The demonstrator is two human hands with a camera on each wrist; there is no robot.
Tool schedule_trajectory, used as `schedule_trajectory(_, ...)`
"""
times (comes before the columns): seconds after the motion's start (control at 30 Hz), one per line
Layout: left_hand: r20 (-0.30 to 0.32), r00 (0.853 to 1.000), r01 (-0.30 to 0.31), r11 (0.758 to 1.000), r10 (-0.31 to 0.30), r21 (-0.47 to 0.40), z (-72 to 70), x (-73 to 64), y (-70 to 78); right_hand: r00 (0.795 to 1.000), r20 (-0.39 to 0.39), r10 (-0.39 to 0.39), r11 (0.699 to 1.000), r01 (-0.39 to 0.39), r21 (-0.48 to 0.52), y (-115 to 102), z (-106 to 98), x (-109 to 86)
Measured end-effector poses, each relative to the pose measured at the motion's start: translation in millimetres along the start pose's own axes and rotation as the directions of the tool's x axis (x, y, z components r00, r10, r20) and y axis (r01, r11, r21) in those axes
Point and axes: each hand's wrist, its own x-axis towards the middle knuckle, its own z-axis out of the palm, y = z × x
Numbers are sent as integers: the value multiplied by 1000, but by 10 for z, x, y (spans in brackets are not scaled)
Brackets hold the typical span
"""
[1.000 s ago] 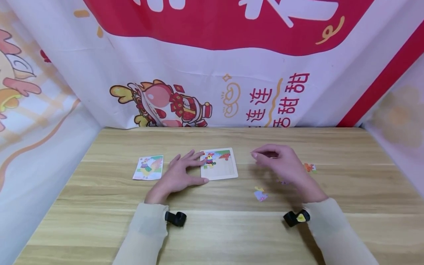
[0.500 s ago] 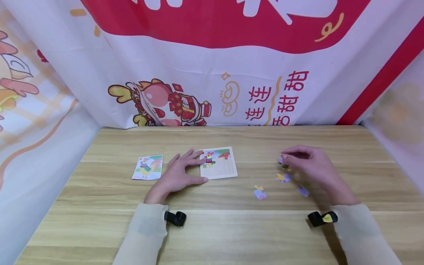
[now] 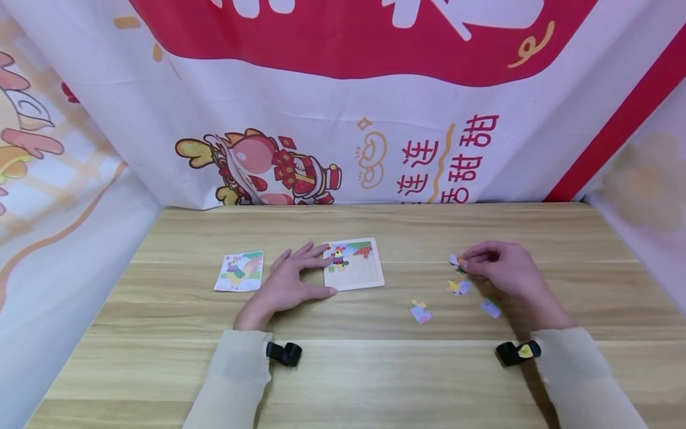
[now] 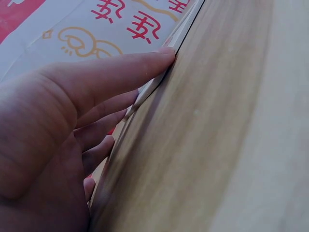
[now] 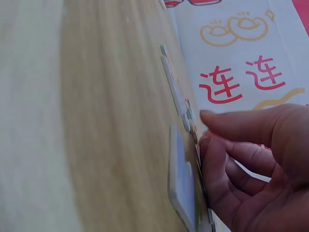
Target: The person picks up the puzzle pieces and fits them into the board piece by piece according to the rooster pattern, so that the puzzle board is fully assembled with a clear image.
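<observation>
My left hand (image 3: 292,280) rests at the left side of a square puzzle board (image 3: 370,279), fingers spread on its left part, thumb at its near left corner. In the left wrist view the thumb (image 4: 120,75) lies along the board's edge. The board bears a partly assembled rooster picture; its lower right is bare wood. My right hand (image 3: 501,268) is low over the table with bent fingers, its thumb and index tips at a small cluster of puzzle pieces (image 3: 454,260). An orange bit shows at these tips; I cannot tell whether it is pinched.
A reference card (image 3: 239,271) with the rooster picture lies left of my left hand. Loose puzzle pieces lie nearer me: a yellow and lilac piece (image 3: 458,287), a lilac piece (image 3: 490,308) and another lilac piece (image 3: 421,313). A printed curtain (image 3: 321,107) hangs behind the table.
My right hand has moved right and down from beside the board to the loose pieces, then shifted slightly right. My left hand and the board have stayed in place.
</observation>
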Motion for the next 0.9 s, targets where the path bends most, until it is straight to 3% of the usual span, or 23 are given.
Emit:
schedule_trajectory(0.43,-2,1000,4,1000,-4,-8,4,0,-1,999,17,38,985,-35,-171,-142,72,-19)
schedule_trajectory(0.9,-9,1000,6,1000,-6,6,4,-1,2,1000,-8,3,988,-4,-157,-119,79,-26)
